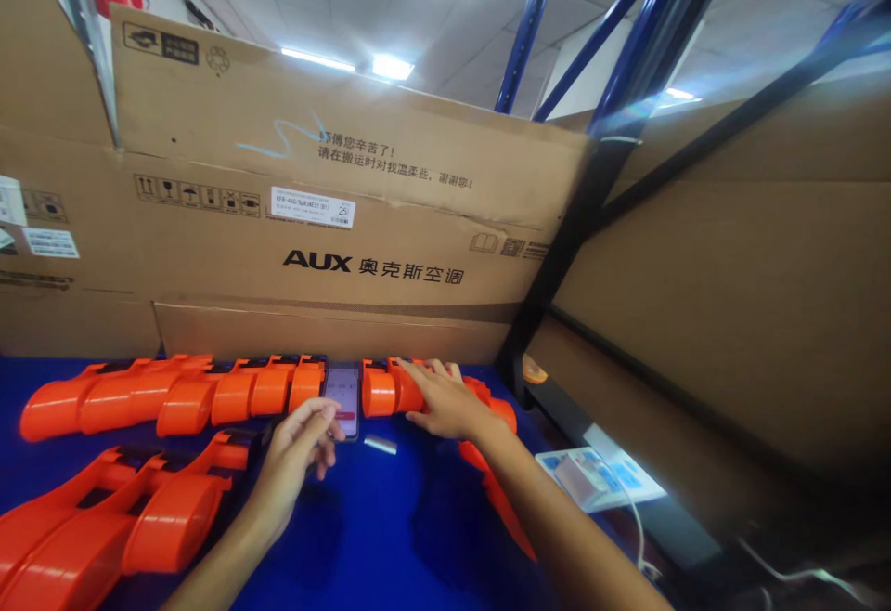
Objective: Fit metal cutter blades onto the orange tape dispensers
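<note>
My left hand [296, 453] is above the blue tabletop [376, 518], next to a phone [344, 402] with a lit screen. Its fingers are loosely bent and apart, and I see nothing held in them. Over the right-hand row of glossy orange plastic pieces [378, 393], rounded like cups with dark parts behind, my right hand [445, 397] reaches with fingers spread. Its thumb lies in front of one piece and its fingertips over the top; whether they press on it is not clear. A small silvery strip [380, 445] lies between the hands.
More orange pieces [185, 402] line the back left, and larger-looking ones [174, 523] sit at the front left. An AUX cardboard box [376, 230] walls off the back. A dark rack post [557, 258] rises at right, near a white-and-blue packet [599, 476] and a white cable [637, 523].
</note>
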`<state>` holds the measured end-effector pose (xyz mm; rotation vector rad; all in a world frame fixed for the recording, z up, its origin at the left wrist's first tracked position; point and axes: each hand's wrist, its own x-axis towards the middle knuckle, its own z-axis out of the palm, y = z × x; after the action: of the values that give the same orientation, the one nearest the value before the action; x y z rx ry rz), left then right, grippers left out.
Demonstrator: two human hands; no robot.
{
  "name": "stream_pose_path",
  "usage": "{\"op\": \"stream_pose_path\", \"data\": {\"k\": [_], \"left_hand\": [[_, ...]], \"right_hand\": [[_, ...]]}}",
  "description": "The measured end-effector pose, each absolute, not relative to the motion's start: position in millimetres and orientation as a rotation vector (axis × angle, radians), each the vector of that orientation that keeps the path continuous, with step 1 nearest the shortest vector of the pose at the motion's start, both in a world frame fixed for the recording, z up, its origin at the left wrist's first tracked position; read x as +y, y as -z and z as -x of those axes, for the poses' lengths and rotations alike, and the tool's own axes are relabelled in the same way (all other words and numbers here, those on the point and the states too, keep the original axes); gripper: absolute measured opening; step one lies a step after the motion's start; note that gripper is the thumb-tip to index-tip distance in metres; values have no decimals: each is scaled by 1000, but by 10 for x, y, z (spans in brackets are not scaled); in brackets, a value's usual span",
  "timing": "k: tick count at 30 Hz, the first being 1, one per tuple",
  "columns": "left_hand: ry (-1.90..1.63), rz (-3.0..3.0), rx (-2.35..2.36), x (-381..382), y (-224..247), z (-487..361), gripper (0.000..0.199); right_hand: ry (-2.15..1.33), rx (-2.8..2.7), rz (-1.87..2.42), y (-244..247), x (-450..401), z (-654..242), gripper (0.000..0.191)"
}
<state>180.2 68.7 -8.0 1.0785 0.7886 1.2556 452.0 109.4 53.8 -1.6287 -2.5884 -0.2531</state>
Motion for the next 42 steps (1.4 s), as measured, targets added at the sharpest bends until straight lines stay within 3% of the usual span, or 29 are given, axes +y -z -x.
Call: {"op": "stream_pose_path", "data": {"k": [7, 14, 23, 28, 32, 34, 37, 42], "left_hand": [[-1252, -1058, 785, 689, 75, -1803, 35], [-1265, -1074, 782, 695, 98, -1794, 34], [-1249, -1065, 759, 716, 83, -1790, 34], [-1126, -915, 632, 634, 6, -1861, 47], [-1185, -709, 608, 591, -14, -1887, 34], [-1211, -653, 691, 610, 0, -1855, 33], [-1211, -617, 820, 662, 28, -1790, 42], [-1212, -622, 852, 694, 32, -1776, 42]], "right_hand": [[274, -2560, 1849, -523, 1096, -4803, 94], [428, -2546, 1836, -594, 1050, -4752, 46], [589, -2387, 1604, -1126, 633, -4597, 57], [204, -2548, 1125, -1067, 186, -4033, 68], [-99, -2608, 921, -941, 62, -3769, 74], [-183, -2517, 899, -900, 120, -3793, 61], [-103, -2411, 1185, -798, 281, -3926, 23], [96, -2577, 1584, -458, 449, -4055, 12]]}}
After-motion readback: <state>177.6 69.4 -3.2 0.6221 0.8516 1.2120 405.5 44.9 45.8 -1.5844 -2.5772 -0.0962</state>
